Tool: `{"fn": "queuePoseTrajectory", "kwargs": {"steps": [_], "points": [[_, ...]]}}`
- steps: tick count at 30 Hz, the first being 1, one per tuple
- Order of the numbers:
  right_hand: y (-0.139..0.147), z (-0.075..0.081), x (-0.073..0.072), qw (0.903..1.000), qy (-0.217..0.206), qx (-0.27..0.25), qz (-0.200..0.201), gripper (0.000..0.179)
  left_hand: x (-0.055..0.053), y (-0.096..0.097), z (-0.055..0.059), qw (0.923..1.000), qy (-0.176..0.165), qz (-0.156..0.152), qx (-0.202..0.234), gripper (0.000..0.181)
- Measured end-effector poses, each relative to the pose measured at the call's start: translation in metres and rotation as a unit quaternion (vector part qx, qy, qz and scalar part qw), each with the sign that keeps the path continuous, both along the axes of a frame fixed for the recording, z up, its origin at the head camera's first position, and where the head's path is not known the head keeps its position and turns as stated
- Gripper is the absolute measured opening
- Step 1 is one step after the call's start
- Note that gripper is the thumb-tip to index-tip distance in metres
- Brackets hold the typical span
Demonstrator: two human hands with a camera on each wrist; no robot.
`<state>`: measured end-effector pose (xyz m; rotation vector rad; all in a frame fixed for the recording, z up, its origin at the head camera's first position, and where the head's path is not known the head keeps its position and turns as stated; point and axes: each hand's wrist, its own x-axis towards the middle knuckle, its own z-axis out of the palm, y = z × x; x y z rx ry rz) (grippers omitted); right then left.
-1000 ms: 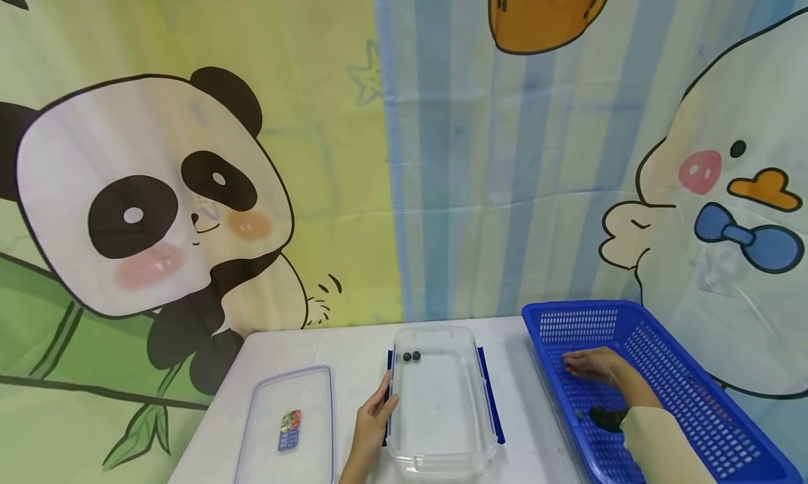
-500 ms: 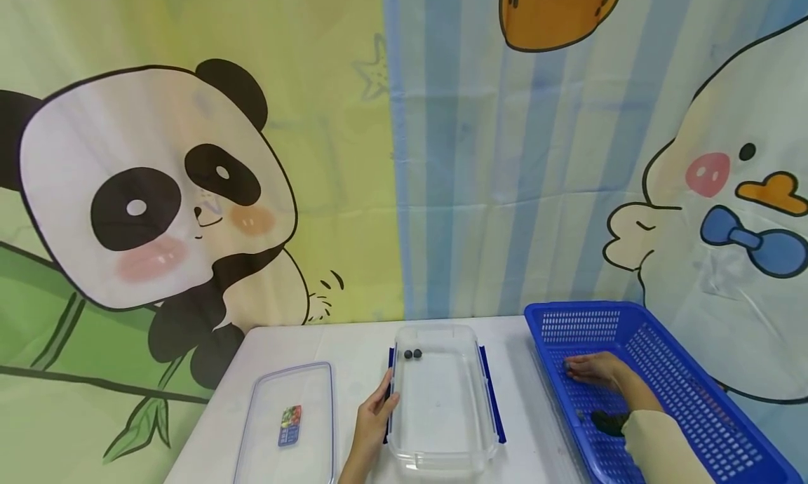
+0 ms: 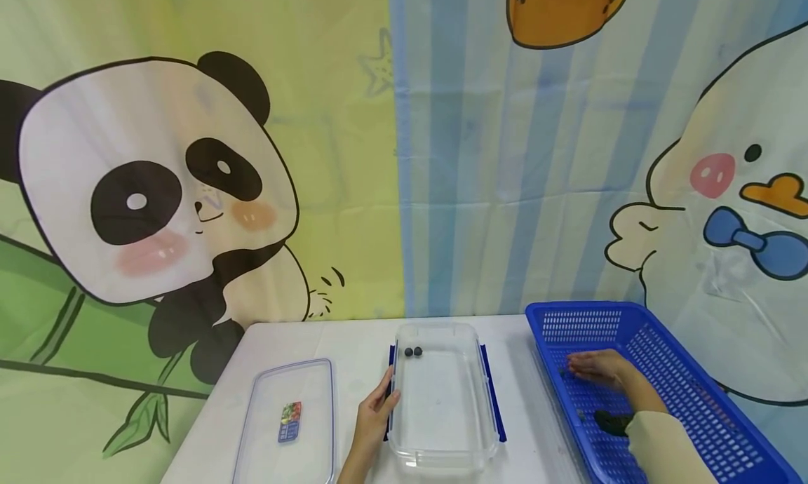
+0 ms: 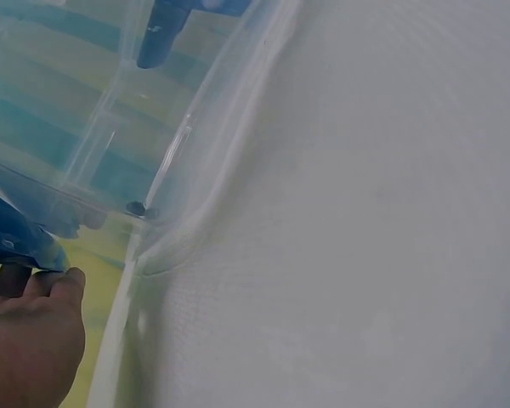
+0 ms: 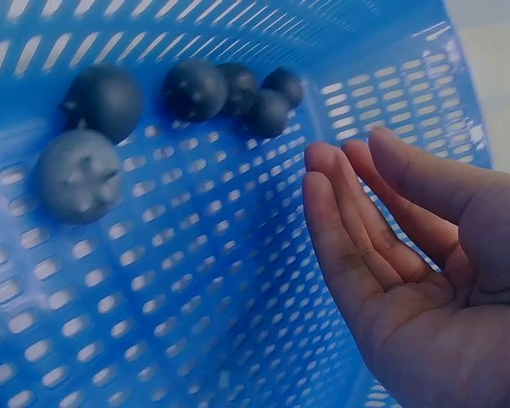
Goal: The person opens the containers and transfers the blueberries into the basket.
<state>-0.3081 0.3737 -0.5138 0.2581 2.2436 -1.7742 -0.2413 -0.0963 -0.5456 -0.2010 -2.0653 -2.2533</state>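
Observation:
My left hand (image 3: 371, 417) grips the left side of a clear plastic food container (image 3: 442, 400), its fingers at the blue side latch (image 4: 21, 234). Two blueberries (image 3: 413, 352) sit together in the container's far left corner. My right hand (image 3: 600, 368) is inside the blue perforated basket (image 3: 571, 326), close to its left wall. In the right wrist view its fingers are extended with nothing between them. Several blueberries (image 5: 195, 89) lie along the basket wall there, apart from the fingertips; a paler blueberry (image 5: 81, 174) shows its crown.
A clear lid (image 3: 287, 372) with a coloured label (image 3: 290, 422) lies on the white table (image 3: 362, 344) left of the container. Beside my right cuff is a dark green shape (image 3: 611, 422) of unclear kind. A printed curtain (image 3: 467, 154) hangs behind the table.
My right fingertips, earlier against a small blueberry by the basket wall, now stand slightly apart from it. The head view has tilted slightly. My left hand keeps its hold.

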Motion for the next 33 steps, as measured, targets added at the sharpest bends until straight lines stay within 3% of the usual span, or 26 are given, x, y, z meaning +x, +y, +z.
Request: {"fn": "queuePoseTrajectory", "kwargs": {"steps": [4, 9, 13, 17, 21, 24, 31, 33], "points": [[-0.009, 0.017, -0.001, 0.9990, 0.043, -0.001, 0.014, 0.038, -0.001, -0.003, 0.000, 1.0000, 0.001, 0.003, -0.002, 0.055], [-0.036, 0.053, -0.007, 0.9938, 0.095, -0.003, 0.058, 0.046, -0.002, -0.007, 0.000, 0.9999, 0.008, 0.007, -0.001, 0.054], [-0.072, 0.079, -0.014, 0.9899, 0.116, -0.017, 0.079, 0.050, -0.004, -0.009, 0.003, 0.9999, 0.009, 0.004, 0.004, 0.055], [-0.119, 0.091, -0.023, 0.9855, 0.119, -0.070, 0.099, 0.050, -0.005, -0.009, 0.005, 0.9999, 0.009, 0.000, 0.007, 0.056], [-0.169, 0.088, -0.032, 0.9805, 0.112, -0.104, 0.123, 0.044, -0.007, -0.009, 0.002, 0.9997, 0.011, -0.003, 0.020, 0.052], [-0.207, 0.079, -0.037, 0.9812, 0.112, -0.099, 0.122, 0.037, -0.012, -0.007, -0.010, 0.9995, 0.011, -0.002, 0.031, 0.049], [-0.284, 0.047, -0.044, 0.9901, 0.119, -0.050, 0.055, 0.022, -0.012, -0.002, -0.020, 0.9998, -0.009, 0.000, 0.020, 0.051], [-0.295, 0.037, -0.046, 0.9921, 0.114, -0.044, 0.031, 0.019, -0.015, 0.000, -0.028, 0.9998, -0.002, -0.004, 0.018, 0.049]]}}
